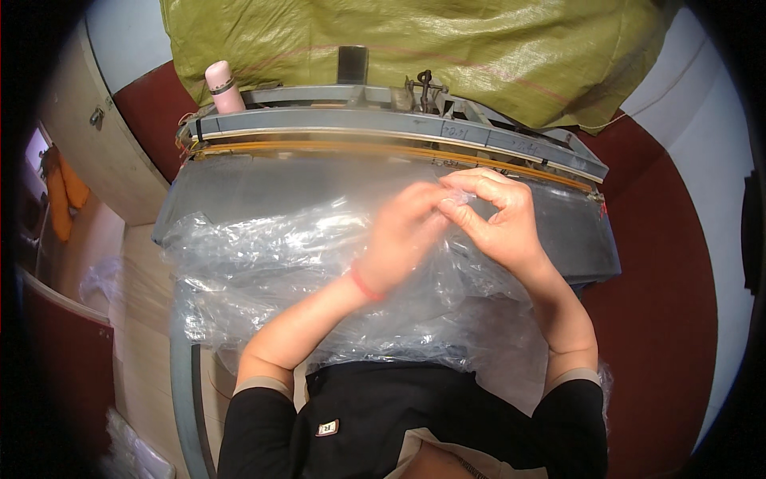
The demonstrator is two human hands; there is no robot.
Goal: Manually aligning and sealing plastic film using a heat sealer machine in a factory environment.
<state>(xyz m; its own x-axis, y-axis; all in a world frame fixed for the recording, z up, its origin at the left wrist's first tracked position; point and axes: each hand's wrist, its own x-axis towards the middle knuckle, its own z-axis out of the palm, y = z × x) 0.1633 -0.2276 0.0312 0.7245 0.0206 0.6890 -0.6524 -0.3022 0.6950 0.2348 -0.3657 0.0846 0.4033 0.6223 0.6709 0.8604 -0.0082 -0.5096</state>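
Observation:
Thin clear plastic film [263,263] lies crumpled over the front of a dark worktable [311,180] and hangs toward my lap. My right hand [511,219] is closed, pinching a bunched bit of the film between thumb and forefinger above the table. Close beside it, my left hand [407,231], with a pink band at the wrist, is smeared by motion. Its fingertips reach the same bit of film, but whether they grip it cannot be made out.
Behind the worktable runs a long grey metal bar [319,121] with an orange strip [319,149] below it. A pink bottle [225,89] stands at its left end. Yellow-green sheeting [415,48] covers the back. More clear plastic [132,451] lies on the floor at lower left.

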